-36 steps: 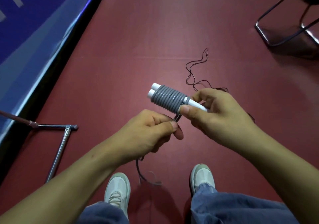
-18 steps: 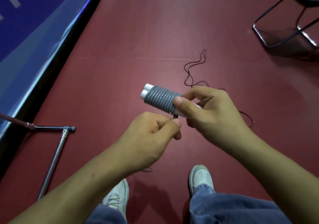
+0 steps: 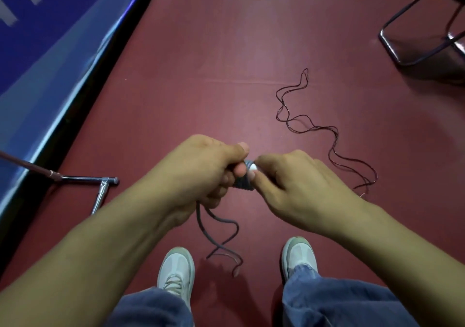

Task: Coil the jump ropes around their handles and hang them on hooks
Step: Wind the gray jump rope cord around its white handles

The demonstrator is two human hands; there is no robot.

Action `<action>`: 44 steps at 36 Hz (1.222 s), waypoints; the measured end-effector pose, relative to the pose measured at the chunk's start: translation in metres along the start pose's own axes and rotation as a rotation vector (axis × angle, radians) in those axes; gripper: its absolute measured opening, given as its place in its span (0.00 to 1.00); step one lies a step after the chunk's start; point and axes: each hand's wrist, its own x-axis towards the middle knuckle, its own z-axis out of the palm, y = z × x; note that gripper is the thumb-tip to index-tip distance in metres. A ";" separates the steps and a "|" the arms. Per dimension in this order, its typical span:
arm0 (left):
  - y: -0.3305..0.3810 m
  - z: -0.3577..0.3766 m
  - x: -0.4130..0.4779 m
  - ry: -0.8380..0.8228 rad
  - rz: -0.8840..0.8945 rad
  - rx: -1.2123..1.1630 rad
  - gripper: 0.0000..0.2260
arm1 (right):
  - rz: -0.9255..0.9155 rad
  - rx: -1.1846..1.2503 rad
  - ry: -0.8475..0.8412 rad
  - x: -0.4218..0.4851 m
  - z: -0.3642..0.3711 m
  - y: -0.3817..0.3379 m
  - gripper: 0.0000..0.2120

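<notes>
Above the middle of the red floor (image 3: 226,49), just ahead of your shoes, your two hands meet around the grey jump rope bundle (image 3: 242,184). Your left hand (image 3: 201,173) is curled round the coiled part, thumb laid over the top and fingers wrapped underneath, so most of the coils are hidden. Your right hand (image 3: 294,190) pinches the white handle end (image 3: 252,167) between thumb and forefinger; its other fingers are bent in behind, and you cannot see how far the handles run under the palm. A loose grey tail (image 3: 216,226) drops from below your left hand and curls down between your left shoe (image 3: 176,271) and your right shoe (image 3: 299,256).

Toward the right side of the floor, a thin dark rope (image 3: 327,130) lies uncoiled in wavy lines, apart from your hands. A dark chair frame (image 3: 402,49) stands at the far right corner. Along the left edge runs a blue mat (image 3: 50,37), with a metal stand (image 3: 100,193) just beside it.
</notes>
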 end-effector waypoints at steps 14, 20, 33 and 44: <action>0.006 -0.029 0.015 0.053 0.133 0.534 0.21 | -0.211 0.157 -0.149 -0.016 0.007 -0.014 0.25; 0.012 -0.047 0.011 -0.048 0.172 0.812 0.17 | -0.241 0.044 -0.248 -0.014 0.007 -0.019 0.26; -0.004 -0.036 0.021 -0.149 0.317 1.184 0.16 | -0.073 -0.315 -0.397 -0.010 0.011 -0.022 0.21; -0.029 -0.032 0.044 -0.028 0.378 1.240 0.06 | 0.037 -0.173 -0.293 -0.005 0.008 -0.011 0.26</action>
